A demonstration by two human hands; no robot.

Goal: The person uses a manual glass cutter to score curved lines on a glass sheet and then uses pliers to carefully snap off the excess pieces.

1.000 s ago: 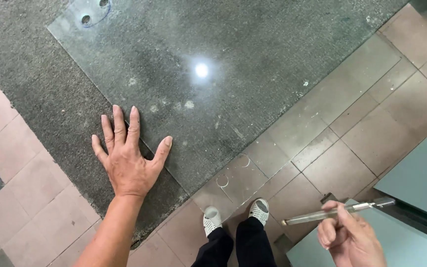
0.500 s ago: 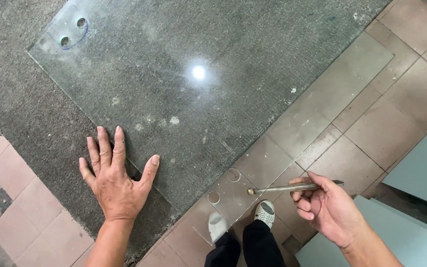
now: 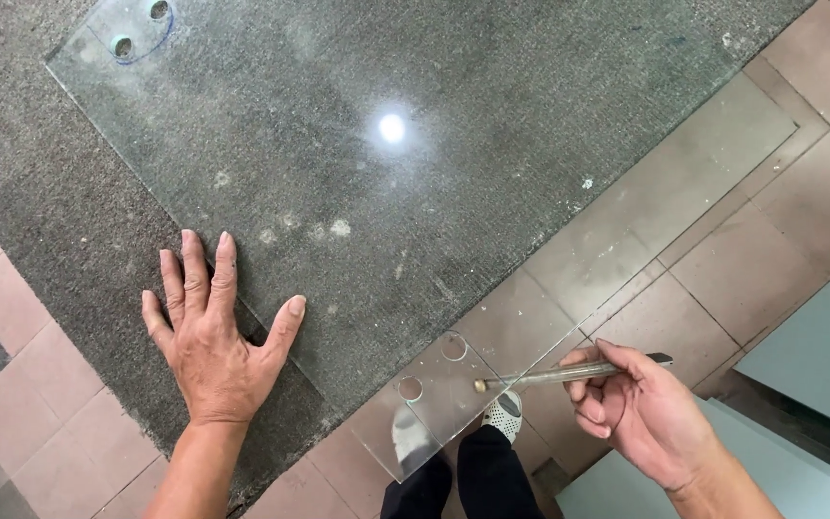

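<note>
Left hand (image 3: 215,341) flat, fingers spread, pressing glass sheet (image 3: 415,183) edge onto grey carpet (image 3: 50,192). Right hand (image 3: 641,408) pinches slim metal glass cutter (image 3: 554,375), tip at sheet's near corner beside two drilled holes (image 3: 431,367) — scoring stage, likely. Next move calls for steady pressure, straight line.

The glass sheet (image 3: 415,144) is clear and smooth, with a glossy face that mirrors a bright lamp spot; its surface carries dust specks and pale smudges. Round holes are cut through two of its corners (edges look clean). Beneath it lies a dark grey mat (image 3: 60,221) of coarse, matt, fibrous cloth. The surrounding floor tiles (image 3: 818,183) are reddish-brown, matt and slightly worn, with grey grout lines. The rod-shaped tool (image 3: 569,372) in the right hand (image 3: 641,413) is dull metal with a brass-coloured tip. The left hand (image 3: 218,336) lies flat, partly on mat, partly on glass.
</note>
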